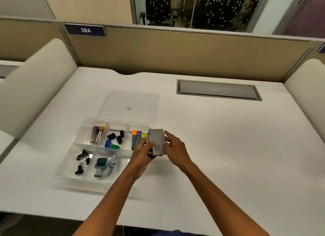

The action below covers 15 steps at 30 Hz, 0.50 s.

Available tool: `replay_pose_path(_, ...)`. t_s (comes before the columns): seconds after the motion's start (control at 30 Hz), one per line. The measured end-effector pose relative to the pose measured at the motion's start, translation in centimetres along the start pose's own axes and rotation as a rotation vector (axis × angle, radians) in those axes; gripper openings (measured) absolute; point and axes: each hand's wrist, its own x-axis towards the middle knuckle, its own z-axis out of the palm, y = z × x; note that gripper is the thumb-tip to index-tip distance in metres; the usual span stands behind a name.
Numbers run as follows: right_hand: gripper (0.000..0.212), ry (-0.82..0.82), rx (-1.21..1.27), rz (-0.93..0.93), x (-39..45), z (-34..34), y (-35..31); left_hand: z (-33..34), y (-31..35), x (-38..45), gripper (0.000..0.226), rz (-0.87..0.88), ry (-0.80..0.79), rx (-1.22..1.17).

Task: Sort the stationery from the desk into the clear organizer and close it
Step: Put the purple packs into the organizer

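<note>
**Last Item Heads for the Organizer**

Here, gripped between both hands just right of frame centre: a grey stationery box (157,142), poised at the right edge of the clear organizer (69,167), probably being lined up for the one compartment hidden under the left hand. Left hand (143,152) cupped beneath, fingers clamped on the box's near left side; right hand (175,150) steadying the opposite edge, fingers closed on it. Forearms angled in from bottom of frame. Already sorted: markers (139,139), binder clips (82,161), coloured caps (112,143). Lid (139,102) lying open behind on the white worktop (228,147), closing not yet done.
</note>
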Motion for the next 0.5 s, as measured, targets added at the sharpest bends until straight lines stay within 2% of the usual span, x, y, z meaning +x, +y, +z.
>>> replay_pose_path(0.17,0.062,-0.057,0.244,0.111,1.0,2.6,-2.8,-4.7,2.2,-0.3,0.024,0.035,-0.026,0.155)
replay_pose_path(0.33,0.046,-0.123,0.435,0.109,1.2,5.5,-4.7,-7.9,4.0,-0.6,0.025,0.129,0.025,0.485)
replay_pose_path(0.43,0.041,-0.122,0.418,0.123,1.1,7.1,-5.1,-10.2,4.8,-0.6,0.033,0.233,0.12,0.627)
replay_pose_path(0.5,0.041,-0.128,0.283,0.132,0.9,7.9,-5.3,-12.1,5.6,-0.5,0.032,0.286,0.221,0.638)
